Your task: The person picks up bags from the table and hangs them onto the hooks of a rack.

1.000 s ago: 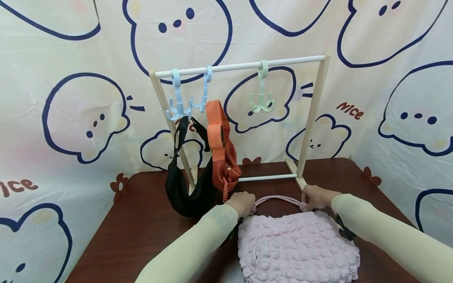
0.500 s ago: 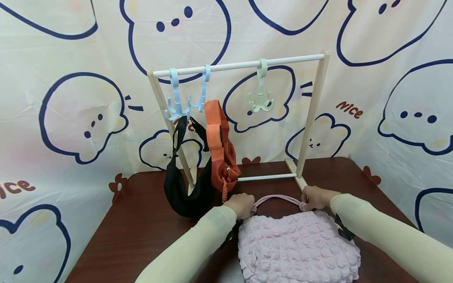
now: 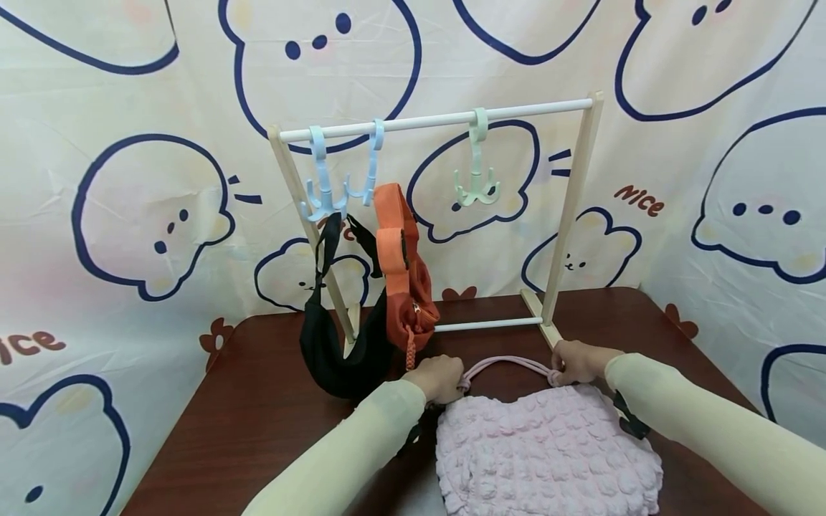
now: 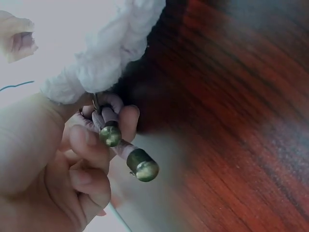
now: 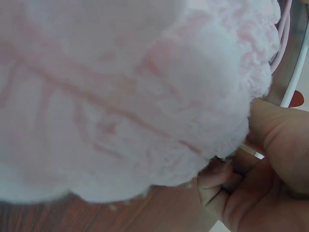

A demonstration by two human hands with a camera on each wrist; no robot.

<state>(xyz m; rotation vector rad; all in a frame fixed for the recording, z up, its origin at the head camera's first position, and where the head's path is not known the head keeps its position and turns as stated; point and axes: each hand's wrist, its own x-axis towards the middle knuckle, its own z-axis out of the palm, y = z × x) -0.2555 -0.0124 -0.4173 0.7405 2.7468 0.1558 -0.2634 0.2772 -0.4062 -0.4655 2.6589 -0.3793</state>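
Note:
A puffy pale pink handbag [image 3: 548,451] lies on the table before me, its thin double-cord handle [image 3: 510,360] arching up beyond the top edge. My left hand [image 3: 439,380] grips the handle's left end. The left wrist view shows curled fingers around that cord, with two brass-coloured end caps [image 4: 146,170] sticking out. At the other end, my right hand [image 3: 581,360] holds the handle near its knot [image 3: 553,378]. In the right wrist view the quilted fabric covers much of the frame and hides the fingertips of my right hand [image 5: 260,179].
Behind stands a wooden rack with a white top rail [image 3: 426,124]. It bears two blue hooks [image 3: 325,183] and a green hook [image 3: 476,161]. A black bag [image 3: 345,365] and an orange bag [image 3: 409,287] hang at the left, close to my left hand.
My left wrist has shifted slightly left and down. The handbag has moved a little to the lower right. Both hands keep hold of the handle.

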